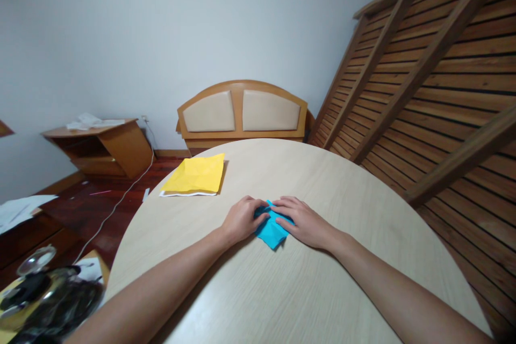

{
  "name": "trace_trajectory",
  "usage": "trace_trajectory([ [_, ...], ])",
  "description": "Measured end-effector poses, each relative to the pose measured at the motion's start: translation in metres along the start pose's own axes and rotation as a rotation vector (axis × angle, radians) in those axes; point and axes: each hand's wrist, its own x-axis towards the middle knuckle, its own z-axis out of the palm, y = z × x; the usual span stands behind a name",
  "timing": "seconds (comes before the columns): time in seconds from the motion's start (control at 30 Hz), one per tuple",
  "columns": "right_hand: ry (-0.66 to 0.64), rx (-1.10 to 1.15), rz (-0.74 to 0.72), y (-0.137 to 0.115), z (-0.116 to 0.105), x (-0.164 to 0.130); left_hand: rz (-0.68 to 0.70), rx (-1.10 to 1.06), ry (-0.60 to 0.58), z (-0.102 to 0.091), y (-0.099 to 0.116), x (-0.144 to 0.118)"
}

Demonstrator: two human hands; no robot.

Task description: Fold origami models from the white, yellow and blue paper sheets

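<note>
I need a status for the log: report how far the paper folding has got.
Done: the blue paper is already folded small. In hand: the left hand and right hand press it flat on the round table. Left: the yellow sheet lies flat and untouched, though creased.

Room before me: pale wall (161, 27); slatted wooden frame (435, 75) leaning right; padded headboard (242, 110); low shelf unit (100, 148); dark wood floor (92, 201).

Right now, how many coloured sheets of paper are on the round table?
2: a blue paper under both hands at the middle, and a yellow paper near the far left edge. More may be hidden.
</note>
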Motion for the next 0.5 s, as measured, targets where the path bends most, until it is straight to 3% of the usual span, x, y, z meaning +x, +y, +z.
trace_trajectory([
  [0.3,-0.110,0.009,0.053,0.001,-0.012,-0.004,0.418,0.038,-0.156,-0.010,-0.019,0.003],
  [0.5,-0.085,-0.020,0.043,0.006,-0.010,-0.004,0.399,0.095,-0.076,-0.006,-0.016,0.001],
])
